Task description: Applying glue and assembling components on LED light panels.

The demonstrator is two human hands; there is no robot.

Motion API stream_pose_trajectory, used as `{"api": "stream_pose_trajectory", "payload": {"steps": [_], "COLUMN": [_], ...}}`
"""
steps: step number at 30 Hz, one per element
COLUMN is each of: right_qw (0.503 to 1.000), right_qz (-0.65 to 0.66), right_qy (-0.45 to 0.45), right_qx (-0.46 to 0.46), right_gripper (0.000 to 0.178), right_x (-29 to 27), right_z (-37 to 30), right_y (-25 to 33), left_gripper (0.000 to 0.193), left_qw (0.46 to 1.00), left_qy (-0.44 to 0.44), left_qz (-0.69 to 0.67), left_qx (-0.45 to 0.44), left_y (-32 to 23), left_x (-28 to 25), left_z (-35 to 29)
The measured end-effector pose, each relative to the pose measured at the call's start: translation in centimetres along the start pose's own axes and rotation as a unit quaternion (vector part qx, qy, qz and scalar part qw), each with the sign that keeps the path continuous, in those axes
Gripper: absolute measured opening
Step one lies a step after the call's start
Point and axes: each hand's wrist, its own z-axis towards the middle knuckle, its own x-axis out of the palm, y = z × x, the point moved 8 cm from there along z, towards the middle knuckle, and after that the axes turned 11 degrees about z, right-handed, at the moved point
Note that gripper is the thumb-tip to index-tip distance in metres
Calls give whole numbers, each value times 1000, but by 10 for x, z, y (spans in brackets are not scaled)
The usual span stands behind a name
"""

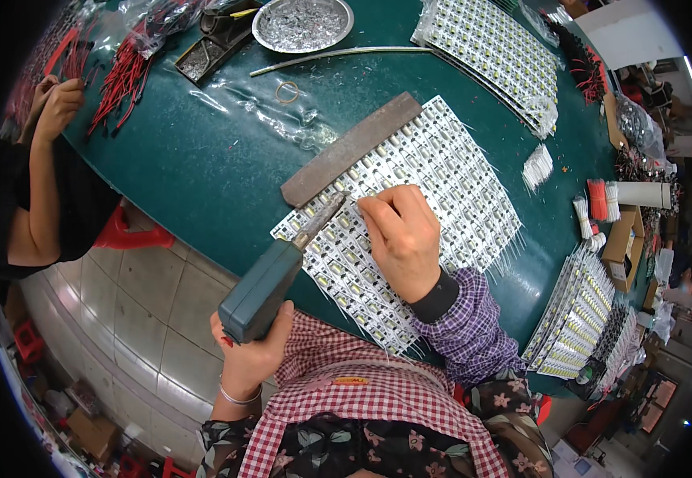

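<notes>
My left hand (252, 354) is wrapped round the handle of a dark green soldering gun (260, 288). Its metal tip reaches up and right onto a white panel of small LED circuit boards (461, 187). Just right of that tip, my right hand (406, 239) is closed in a pinch low over the panel; whatever is between the fingertips is too small to make out. A flat brown-grey metal bar (354, 147) lies along the panel's far left edge. Thin white wires stick out along the panel's right side.
Further back are a metal bowl (257, 33) of silvery scraps, a pale thin tube (338, 54) and a stack of LED panels (493, 60). White wire bundles (537, 166) and more wired panels (573, 315) lie right. At the left, another person's hand (63, 103) is near red wires (127, 84).
</notes>
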Motion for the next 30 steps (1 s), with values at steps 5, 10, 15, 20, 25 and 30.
{"api": "stream_pose_trajectory", "payload": {"steps": [5,10,15,20,25,30], "right_qw": [1000,1000,999,999,999,999], "right_qz": [-2,-6,-36,-28,-13,-13], "right_qy": [2,-5,5,-10,-27,-25], "right_qx": [-5,-8,-1,-20,-30,-24], "right_gripper": [20,20,20,20,17,15], "right_x": [0,-1,-11,-21,-1,6], "right_z": [1,0,1,5,0,-1], "right_y": [1,1,10,35,19,16], "left_gripper": [19,21,22,24,22,20], "left_qw": [999,999,998,998,999,999], "left_qy": [-31,-31,-57,-57,-43,-35], "left_qz": [-13,-14,-15,1,-15,-29], "left_qx": [-23,-17,17,20,15,25], "left_y": [5,4,0,3,0,4], "left_x": [-6,-7,-10,-15,-14,-11], "left_z": [-8,-8,-7,-7,-5,-5]}}
